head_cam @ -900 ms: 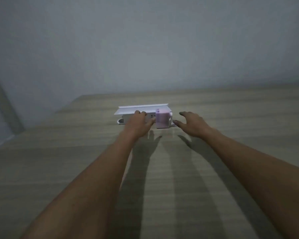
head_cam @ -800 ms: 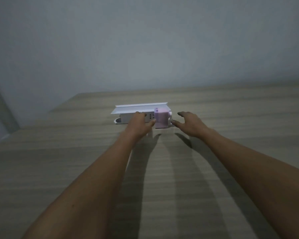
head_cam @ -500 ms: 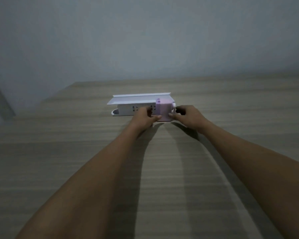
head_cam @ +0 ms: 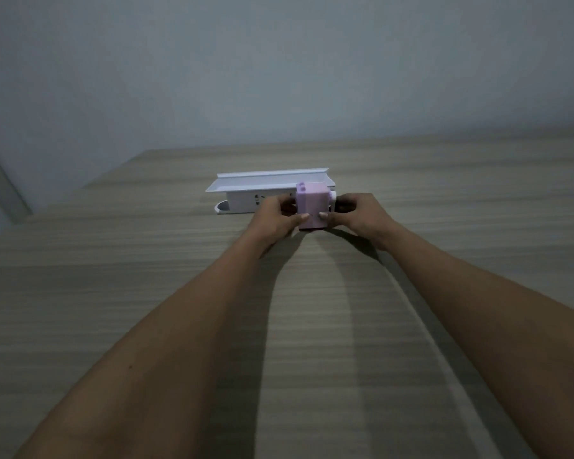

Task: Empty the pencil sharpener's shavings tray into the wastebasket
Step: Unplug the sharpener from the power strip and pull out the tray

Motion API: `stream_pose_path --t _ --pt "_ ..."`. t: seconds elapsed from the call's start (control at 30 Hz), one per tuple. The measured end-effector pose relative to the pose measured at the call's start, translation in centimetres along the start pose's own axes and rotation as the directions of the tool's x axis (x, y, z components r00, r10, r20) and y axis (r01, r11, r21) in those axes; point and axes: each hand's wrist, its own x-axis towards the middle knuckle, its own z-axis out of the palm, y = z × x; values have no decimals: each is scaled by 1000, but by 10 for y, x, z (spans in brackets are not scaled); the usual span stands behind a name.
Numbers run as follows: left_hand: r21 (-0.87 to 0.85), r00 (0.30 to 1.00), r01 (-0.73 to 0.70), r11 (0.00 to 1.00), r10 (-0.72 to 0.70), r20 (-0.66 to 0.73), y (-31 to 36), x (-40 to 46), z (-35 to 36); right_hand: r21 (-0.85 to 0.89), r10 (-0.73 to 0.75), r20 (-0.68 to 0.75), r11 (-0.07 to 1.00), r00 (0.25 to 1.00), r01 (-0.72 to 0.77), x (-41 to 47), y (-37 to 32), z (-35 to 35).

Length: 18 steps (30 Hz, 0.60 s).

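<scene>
Wood-grain table [head_cam: 312, 326] runs back to a plain grey wall in the dim head view, the only view there is. Near the far edge stands one pink pencil sharpener [head_cam: 312, 207], directly in front of one white power strip [head_cam: 246, 202] that carries a shallow white shelf [head_cam: 265, 181] on top. Two bare forearms reach forward.

Less than a second ago the right hand hung open beside the sharpener and the left rested against its other side. Now both have closed in: the left hand [head_cam: 274, 217] grips the sharpener's left face with its thumb across the front, and the right hand [head_cam: 358, 215] clasps the right side, where a pale knob protrudes, its thumb also on the front. The sharpener looks pulled a little toward the person, though whether it is off the table cannot be told.

That suggests the grasp is made and the task is only starting; the shavings tray is not yet drawn out, and it cannot be made out separately. No wastebasket is in view.
</scene>
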Motion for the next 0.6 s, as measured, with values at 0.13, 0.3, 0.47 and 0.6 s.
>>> stream_pose_path --t 0.13,0.3,0.47,0.6 --pt "-13 1000 -17 1000 18 22 17 -23 -10 16 -35 19 999 999 34 -23 -21 -6" --pt "-48 999 -48 998 48 -9 41 -55 -19 9 -69 40 998 997 69 -54 -54 -19" --pt "-93 997 -74 993 72 -29 65 -100 -25 8 -84 75 996 994 84 -99 -80 -29" --pt "-131 997 -75 989 75 -3 71 -133 -30 17 -78 128 997 989 76 -138 -92 -31"
